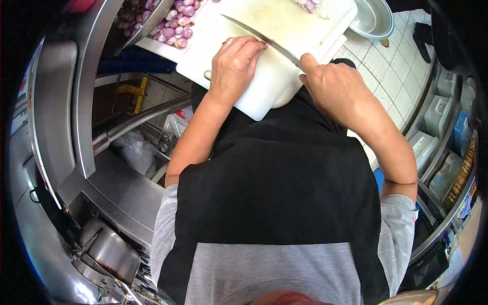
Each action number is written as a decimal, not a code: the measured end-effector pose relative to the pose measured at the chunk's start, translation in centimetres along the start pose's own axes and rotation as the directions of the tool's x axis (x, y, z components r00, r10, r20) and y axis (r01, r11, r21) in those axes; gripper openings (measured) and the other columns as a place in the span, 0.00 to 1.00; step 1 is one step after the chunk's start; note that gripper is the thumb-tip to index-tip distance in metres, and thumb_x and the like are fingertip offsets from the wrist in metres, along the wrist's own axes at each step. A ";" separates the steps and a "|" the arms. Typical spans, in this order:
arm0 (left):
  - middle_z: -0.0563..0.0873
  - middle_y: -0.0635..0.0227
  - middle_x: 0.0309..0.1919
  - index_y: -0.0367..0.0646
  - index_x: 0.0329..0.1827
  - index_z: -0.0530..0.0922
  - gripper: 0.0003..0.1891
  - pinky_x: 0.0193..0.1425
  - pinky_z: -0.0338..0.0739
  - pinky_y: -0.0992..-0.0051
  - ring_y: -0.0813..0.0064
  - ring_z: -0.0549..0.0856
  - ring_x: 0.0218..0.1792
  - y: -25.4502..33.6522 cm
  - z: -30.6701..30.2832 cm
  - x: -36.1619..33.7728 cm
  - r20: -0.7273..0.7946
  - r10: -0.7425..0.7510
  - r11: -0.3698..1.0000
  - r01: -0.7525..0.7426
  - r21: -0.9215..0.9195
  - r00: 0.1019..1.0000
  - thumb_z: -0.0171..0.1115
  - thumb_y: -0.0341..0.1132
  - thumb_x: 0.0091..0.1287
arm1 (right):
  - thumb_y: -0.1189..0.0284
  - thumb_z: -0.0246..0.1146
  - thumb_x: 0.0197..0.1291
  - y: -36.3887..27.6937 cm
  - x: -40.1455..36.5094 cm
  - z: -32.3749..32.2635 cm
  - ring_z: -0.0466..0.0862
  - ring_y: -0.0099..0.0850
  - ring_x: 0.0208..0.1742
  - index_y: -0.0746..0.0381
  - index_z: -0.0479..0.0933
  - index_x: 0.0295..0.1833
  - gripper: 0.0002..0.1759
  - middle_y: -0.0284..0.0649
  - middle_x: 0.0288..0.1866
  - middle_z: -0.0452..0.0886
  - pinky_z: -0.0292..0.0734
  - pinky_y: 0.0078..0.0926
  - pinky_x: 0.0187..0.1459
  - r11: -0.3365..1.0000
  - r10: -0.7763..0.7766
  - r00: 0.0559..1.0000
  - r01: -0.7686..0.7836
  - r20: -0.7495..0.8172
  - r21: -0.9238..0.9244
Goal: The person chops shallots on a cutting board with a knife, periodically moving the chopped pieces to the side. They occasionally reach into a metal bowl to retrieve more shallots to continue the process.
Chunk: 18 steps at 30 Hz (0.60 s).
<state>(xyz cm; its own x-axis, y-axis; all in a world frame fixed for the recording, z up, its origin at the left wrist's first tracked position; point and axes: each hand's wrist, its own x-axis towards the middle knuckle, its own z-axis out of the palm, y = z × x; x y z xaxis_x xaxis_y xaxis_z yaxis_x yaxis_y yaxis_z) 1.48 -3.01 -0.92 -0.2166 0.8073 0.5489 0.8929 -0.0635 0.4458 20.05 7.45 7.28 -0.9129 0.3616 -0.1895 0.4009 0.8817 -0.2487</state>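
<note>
My right hand (333, 91) is wrapped round the handle of a long knife (284, 52), whose blade slants up and left across the white cutting board (287, 79). My left hand (234, 66), with a ring on one finger, is closed with its fingertips pressed down beside the blade. A small purplish bit, seemingly a shallot (267, 43), shows at those fingertips; most of it is hidden. Peeled purple shallots (178, 25) lie heaped in a white tray at the upper left. Sliced shallot pieces (310, 5) sit at the board's far edge.
A grey basin (373, 20) stands right of the board over the tiled floor (394, 66). At the upper left, a metal bowl (152, 23) adjoins more shallots. Steel counters (119, 188) and a pot (109, 249) are on the left, shelved containers (437, 117) on the right.
</note>
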 end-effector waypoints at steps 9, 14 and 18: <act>0.89 0.66 0.38 0.42 0.38 0.87 0.07 0.46 0.81 0.69 0.66 0.87 0.41 0.0 -0.4 0.2 0.060 -0.025 1.000 0.025 0.001 0.998 0.71 0.24 0.56 | 0.72 0.53 0.67 -0.2 0.4 -0.5 0.87 0.51 0.30 0.67 0.68 0.43 0.08 0.53 0.24 0.83 0.82 0.47 0.32 1.000 -0.015 1.000 0.014 0.014 0.026; 0.88 0.65 0.39 0.41 0.38 0.86 0.09 0.46 0.81 0.69 0.64 0.86 0.41 0.1 -0.4 0.3 0.051 -0.032 0.999 0.033 -0.013 0.998 0.70 0.22 0.55 | 0.69 0.57 0.68 0.4 1.0 2.3 0.84 0.53 0.29 0.65 0.65 0.44 0.11 0.53 0.23 0.81 0.79 0.49 0.30 0.995 0.016 0.998 -0.009 -0.064 0.102; 0.88 0.64 0.38 0.41 0.37 0.84 0.09 0.46 0.80 0.68 0.62 0.86 0.40 0.3 -0.6 0.5 0.060 -0.050 0.998 0.052 -0.033 0.997 0.70 0.21 0.54 | 0.68 0.58 0.68 0.6 1.3 1.1 0.84 0.54 0.29 0.65 0.65 0.43 0.12 0.53 0.23 0.81 0.78 0.50 0.30 0.992 -0.004 1.000 0.008 -0.028 0.124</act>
<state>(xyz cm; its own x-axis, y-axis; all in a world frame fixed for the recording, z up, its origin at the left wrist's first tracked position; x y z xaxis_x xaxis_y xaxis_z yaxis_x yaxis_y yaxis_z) 1.43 -2.96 -0.12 -0.2368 0.8434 0.4823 0.8668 -0.0408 0.4970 19.15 8.09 5.84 -0.9165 0.3661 -0.1614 0.4001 0.8403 -0.3657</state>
